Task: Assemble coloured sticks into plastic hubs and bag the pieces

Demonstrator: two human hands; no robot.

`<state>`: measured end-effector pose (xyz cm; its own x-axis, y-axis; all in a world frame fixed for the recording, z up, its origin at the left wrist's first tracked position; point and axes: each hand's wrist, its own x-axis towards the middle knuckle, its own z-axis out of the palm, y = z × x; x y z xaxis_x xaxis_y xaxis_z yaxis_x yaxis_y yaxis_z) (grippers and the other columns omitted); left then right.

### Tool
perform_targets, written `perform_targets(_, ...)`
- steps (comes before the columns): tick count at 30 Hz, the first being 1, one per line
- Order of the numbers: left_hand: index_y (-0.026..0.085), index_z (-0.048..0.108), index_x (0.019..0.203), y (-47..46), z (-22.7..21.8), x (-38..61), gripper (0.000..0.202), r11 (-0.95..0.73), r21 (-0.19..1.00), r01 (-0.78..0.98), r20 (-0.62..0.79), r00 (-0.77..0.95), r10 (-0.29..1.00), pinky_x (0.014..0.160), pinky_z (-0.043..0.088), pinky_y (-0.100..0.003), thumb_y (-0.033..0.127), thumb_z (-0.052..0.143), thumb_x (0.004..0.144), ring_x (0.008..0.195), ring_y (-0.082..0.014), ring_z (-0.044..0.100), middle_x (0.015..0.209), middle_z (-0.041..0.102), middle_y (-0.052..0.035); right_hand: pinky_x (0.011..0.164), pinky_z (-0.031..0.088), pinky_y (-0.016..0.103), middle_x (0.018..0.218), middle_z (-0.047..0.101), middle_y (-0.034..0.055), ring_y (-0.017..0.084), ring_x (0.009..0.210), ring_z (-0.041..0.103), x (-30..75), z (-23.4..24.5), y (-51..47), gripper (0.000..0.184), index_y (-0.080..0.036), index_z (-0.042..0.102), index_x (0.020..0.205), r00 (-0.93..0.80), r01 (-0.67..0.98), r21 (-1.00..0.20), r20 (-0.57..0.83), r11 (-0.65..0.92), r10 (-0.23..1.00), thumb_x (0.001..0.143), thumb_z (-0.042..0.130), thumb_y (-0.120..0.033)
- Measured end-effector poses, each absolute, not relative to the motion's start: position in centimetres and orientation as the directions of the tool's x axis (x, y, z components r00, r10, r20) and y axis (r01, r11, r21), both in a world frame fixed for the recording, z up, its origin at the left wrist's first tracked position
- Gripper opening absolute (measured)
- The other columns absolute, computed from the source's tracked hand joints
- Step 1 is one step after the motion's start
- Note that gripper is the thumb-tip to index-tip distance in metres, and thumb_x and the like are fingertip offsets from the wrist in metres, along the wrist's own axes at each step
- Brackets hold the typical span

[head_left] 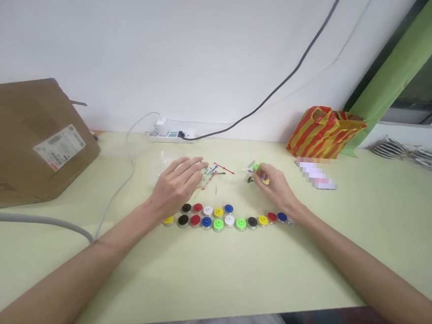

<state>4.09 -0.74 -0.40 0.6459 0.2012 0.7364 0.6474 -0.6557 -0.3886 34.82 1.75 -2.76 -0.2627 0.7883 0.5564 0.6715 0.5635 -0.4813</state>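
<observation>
My left hand [177, 181] lies palm down with its fingers stretched out over a pile of small coloured arrow-shaped pieces [212, 171], partly covering them. To the right, my right hand [275, 186] is closed in a pinch at a small cluster of green, blue, yellow and black pieces [254, 167]. What its fingertips hold is too small to make out. Nearer me, round clear-based discs with coloured tops, among them a green disc [218, 225] and a blue disc [228, 209], stand in two rows. My left wrist and right forearm reach past the ends of the rows.
A cardboard box [25, 143] stands at the left, beside a grey cable [115, 194]. A power strip [171, 135] with a black cord lies by the wall. At the back right are a red-and-yellow striped bag [323, 135], a blurred-out flat item [316, 174] and coiled white cables [390, 147].
</observation>
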Motion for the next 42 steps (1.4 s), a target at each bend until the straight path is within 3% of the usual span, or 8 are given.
perform_targets(4, 0.017, 0.059, 0.110, -0.7, -0.3, 4.3, 0.017, -0.641, -0.367, 0.674, 0.732, 0.635, 0.248, 0.106, 0.052, -0.045, 0.008, 0.054, 0.096, 0.129, -0.0271, 0.062, 0.128, 0.071, -0.0127, 0.069, 0.045, 0.032, 0.085, 0.063, 0.0037, 0.019, 0.078, 0.057, 35.0, -2.7, 1.8, 0.015, -0.022, 0.053, 0.085, -0.229, 0.663, -0.459, 0.629, 0.592, 0.743, 0.097, 0.054, -0.031)
perform_targets(8, 0.017, 0.059, 0.103, -0.8, -0.2, 4.5, 0.013, -0.652, -0.353, 0.671, 0.725, 0.636, 0.263, 0.106, 0.052, -0.046, 0.009, 0.051, 0.097, 0.130, -0.0286, 0.060, 0.132, 0.068, -0.0142, 0.068, 0.045, 0.032, 0.086, 0.065, 0.0041, 0.020, 0.076, 0.058, 35.0, -2.5, 1.3, 0.013, -0.022, 0.055, 0.091, -0.234, 0.663, -0.399, 0.693, 0.633, 0.682, 0.100, 0.050, -0.031)
perform_targets(12, 0.017, 0.059, 0.101, -1.0, -0.4, 4.7, 0.012, -0.676, -0.301, 0.672, 0.719, 0.626, 0.302, 0.108, 0.050, -0.048, 0.010, 0.050, 0.098, 0.133, -0.0285, 0.058, 0.133, 0.067, -0.0146, 0.068, 0.043, 0.033, 0.081, 0.061, 0.0053, 0.020, 0.075, 0.054, 34.2, -1.5, 0.0, 0.015, -0.022, 0.059, 0.096, -0.389, 0.662, -0.117, 0.790, 0.740, 0.473, 0.103, 0.046, -0.022)
perform_targets(16, 0.016, 0.059, 0.103, -1.3, -0.4, 5.1, 0.012, -0.685, -0.298, 0.665, 0.707, 0.636, 0.310, 0.107, 0.051, -0.048, 0.011, 0.049, 0.099, 0.133, -0.0282, 0.058, 0.133, 0.068, -0.0143, 0.065, 0.039, 0.033, 0.078, 0.060, 0.0042, 0.018, 0.072, 0.048, 33.3, -0.5, -1.9, 0.020, -0.024, 0.064, 0.099, -0.471, 0.671, 0.164, 0.847, 0.723, 0.246, 0.098, 0.051, -0.008)
perform_targets(22, 0.016, 0.059, 0.104, -1.7, -0.2, 5.4, 0.013, -0.691, -0.335, 0.641, 0.705, 0.657, 0.268, 0.105, 0.052, -0.045, 0.009, 0.050, 0.099, 0.129, -0.0270, 0.061, 0.129, 0.070, -0.0133, 0.069, 0.040, 0.033, 0.082, 0.060, 0.0039, 0.017, 0.076, 0.048, 32.7, 0.1, -3.6, 0.028, -0.024, 0.062, 0.115, -0.557, 0.613, 0.368, 0.828, 0.699, 0.053, 0.094, 0.057, -0.005)
perform_targets(30, 0.018, 0.059, 0.122, -2.1, 0.1, 5.5, 0.024, -0.706, -0.373, 0.602, 0.731, 0.659, 0.176, 0.088, 0.059, -0.038, 0.014, 0.055, 0.099, 0.101, -0.0221, 0.075, 0.108, 0.078, -0.0088, 0.064, 0.037, 0.032, 0.075, 0.058, 0.0011, 0.016, 0.070, 0.048, 32.0, -0.2, -4.3, 0.031, -0.022, 0.058, 0.123, -0.586, 0.576, 0.360, 0.808, 0.734, 0.063, 0.095, 0.058, -0.008)
perform_targets(36, 0.018, 0.060, 0.122, -2.5, 0.2, 5.7, 0.025, -0.737, -0.296, 0.607, 0.770, 0.609, 0.192, 0.084, 0.059, -0.033, 0.016, 0.060, 0.097, 0.098, -0.0214, 0.076, 0.103, 0.079, -0.0076, 0.063, 0.036, 0.032, 0.073, 0.061, 0.0018, 0.017, 0.069, 0.050, 31.9, 0.0, -4.8, 0.026, -0.021, 0.062, 0.116, -0.520, 0.620, 0.264, 0.844, 0.739, 0.134, 0.096, 0.056, -0.007)
perform_targets(42, 0.018, 0.060, 0.125, -2.9, 0.0, 6.1, 0.028, -0.764, -0.276, 0.583, 0.754, 0.624, 0.204, 0.085, 0.058, -0.033, 0.015, 0.059, 0.098, 0.099, -0.0208, 0.075, 0.106, 0.078, -0.0079, 0.069, 0.042, 0.033, 0.091, 0.074, 0.0041, 0.019, 0.086, 0.064, 32.3, -0.1, -4.7, 0.033, -0.023, 0.063, 0.122, -0.501, 0.586, 0.206, 0.852, 0.784, 0.151, 0.096, 0.055, -0.004)
